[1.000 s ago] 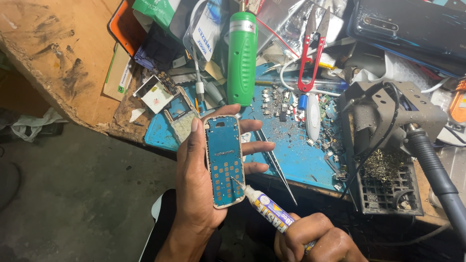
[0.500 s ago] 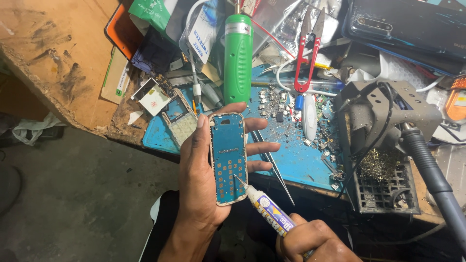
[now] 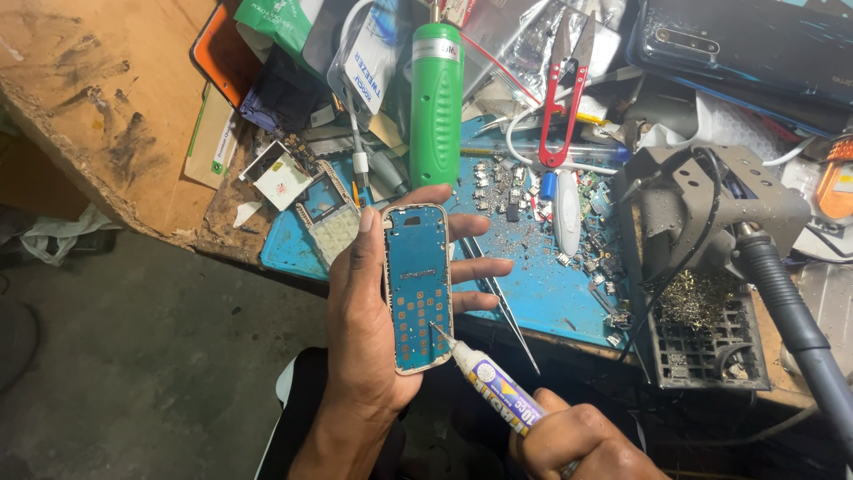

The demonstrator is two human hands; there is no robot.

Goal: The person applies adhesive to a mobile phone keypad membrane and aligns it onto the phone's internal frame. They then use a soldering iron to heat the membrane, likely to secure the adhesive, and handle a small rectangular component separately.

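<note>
Applying adhesive from a small glue tube (image 3: 499, 393) along the lower right edge of an opened phone body (image 3: 418, 286), nozzle tip touching the blue board near the keypad contacts. Judged mid-step: no bead visible along the frame, too small to tell. Next move, as judged, calls for a steady light squeeze and a slow run along the rim, keeping the tip off the contact pads. Left hand (image 3: 369, 329) cradling the phone body upright above the table (image 3: 98, 116) edge, thumb pressed along its left side, fingers (image 3: 480, 271) spread behind and showing past the right side, holding it firmly. Right hand (image 3: 577, 444) low in view, fingers curled and pressed together around the rear of the glue tube; exact pinch hidden by the frame edge. Held clear of the blue work mat (image 3: 533, 258), strewn with small parts. Tweezers (image 3: 502, 307) just behind the fingers, green cylinder (image 3: 435, 107) upright beyond, red snips (image 3: 564, 89) further right, soldering stand (image 3: 702, 293) at right
</note>
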